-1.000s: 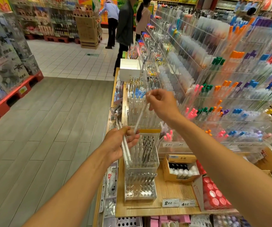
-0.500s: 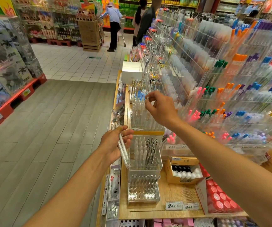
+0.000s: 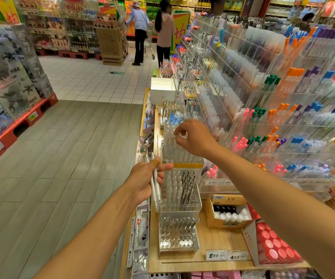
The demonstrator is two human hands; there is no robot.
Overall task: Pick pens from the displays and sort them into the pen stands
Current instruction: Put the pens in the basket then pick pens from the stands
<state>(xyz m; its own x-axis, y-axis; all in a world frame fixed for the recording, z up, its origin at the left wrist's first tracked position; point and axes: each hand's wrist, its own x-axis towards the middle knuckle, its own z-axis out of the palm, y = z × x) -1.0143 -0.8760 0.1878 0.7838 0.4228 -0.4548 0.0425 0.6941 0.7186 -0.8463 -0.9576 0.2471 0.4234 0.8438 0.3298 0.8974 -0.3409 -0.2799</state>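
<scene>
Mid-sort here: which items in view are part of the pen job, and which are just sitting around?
Part of the job:
- left hand gripping a bundle of clear white pens
- right hand pinching over the tall clear acrylic pen stand
- lower tiered clear pen stand

Just sitting around:
- yellow cardboard box of small bottles
- red round-capped pack
- white price tags

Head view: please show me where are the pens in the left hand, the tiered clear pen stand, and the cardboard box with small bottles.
pens (image 3: 155, 186), head view, on the white barrels below the thumb.
tiered clear pen stand (image 3: 179, 215), head view, on its middle tier's front wall.
cardboard box (image 3: 226, 199), head view, on its printed back flap.
</scene>
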